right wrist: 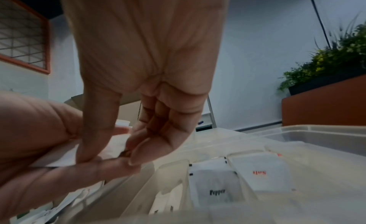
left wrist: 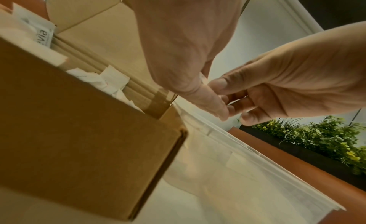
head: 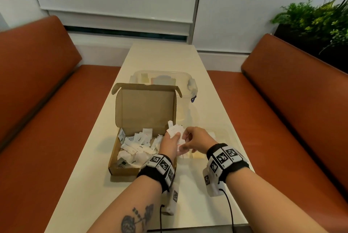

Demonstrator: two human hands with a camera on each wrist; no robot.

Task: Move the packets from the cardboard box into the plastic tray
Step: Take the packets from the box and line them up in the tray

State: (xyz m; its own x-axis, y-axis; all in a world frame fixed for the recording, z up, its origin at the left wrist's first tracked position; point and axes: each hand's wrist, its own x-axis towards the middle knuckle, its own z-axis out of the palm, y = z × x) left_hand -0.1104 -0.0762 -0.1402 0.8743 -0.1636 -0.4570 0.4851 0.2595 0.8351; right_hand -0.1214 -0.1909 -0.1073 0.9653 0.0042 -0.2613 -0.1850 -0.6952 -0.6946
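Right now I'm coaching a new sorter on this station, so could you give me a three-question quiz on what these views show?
1. True or false: the cardboard box has its lid shut.
2. Which hand holds the bunch of white packets? A) left hand B) right hand C) neither
3. Fill in: in the right wrist view, one packet already in the plastic tray reads "____".

Key
1. False; the lid stands open and loose packets lie inside.
2. A; the right hand's fingertips meet the bunch, pinching one packet at its edge.
3. Pepper.
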